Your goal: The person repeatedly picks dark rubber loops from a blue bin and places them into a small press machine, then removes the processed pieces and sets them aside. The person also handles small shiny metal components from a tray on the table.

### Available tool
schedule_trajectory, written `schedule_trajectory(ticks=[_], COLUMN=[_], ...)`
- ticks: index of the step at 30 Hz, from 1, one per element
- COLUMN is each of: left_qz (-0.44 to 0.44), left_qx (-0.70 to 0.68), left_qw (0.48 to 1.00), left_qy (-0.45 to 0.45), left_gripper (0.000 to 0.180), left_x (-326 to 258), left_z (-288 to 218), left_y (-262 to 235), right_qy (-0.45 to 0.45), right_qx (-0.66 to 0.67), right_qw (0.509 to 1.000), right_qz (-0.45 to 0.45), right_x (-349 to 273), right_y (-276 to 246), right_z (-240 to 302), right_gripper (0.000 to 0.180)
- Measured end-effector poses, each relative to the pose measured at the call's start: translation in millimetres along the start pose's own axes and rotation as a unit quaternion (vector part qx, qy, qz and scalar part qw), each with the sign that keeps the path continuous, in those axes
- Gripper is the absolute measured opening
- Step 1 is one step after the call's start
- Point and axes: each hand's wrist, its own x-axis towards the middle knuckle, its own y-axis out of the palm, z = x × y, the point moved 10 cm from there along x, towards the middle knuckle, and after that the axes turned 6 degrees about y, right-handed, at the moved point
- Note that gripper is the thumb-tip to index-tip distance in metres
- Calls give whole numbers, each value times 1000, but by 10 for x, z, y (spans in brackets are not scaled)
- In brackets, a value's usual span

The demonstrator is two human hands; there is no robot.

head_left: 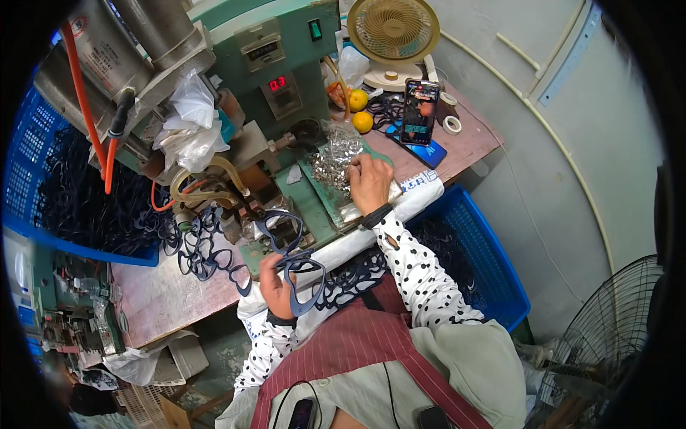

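On the left, loose dark blue straps [207, 250] lie heaped on the worn table [153, 300] beside the green machine [286, 86]. The left hand [277, 286] is closed around one looped strap [304, 275] — it runs up from the fist toward the machine and hangs below the palm. Further right, the right hand [370, 182] rests palm-down, fingers curled, on a pile of small silver metal pieces [334, 161] — whether it has picked any up, I cannot tell.

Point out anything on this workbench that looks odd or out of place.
Two oranges sit among the tools beside a propped-up phone. Dark-blue loops spill in a loose tangle over the bench edge. The left hand holds one loop; the right hand rests on small metal parts.
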Motion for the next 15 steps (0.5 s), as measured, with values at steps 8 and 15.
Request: schedule_trajectory(ticks=[8, 15], left_qz=[79, 71], left_qx=[-249, -590], left_qw=[961, 743], left_qy=[-97, -307], left_gripper=[31, 48], left_x=[-19, -182], left_z=[-136, -100], left_y=[438, 388], right_qy=[-5, -19], right_qx=[-1, 4], right_qw=[1000, 1000], right_qz=[26, 13], right_x=[-27, -18], right_y=[38, 25], right_z=[18, 69], right_gripper=[8, 3])
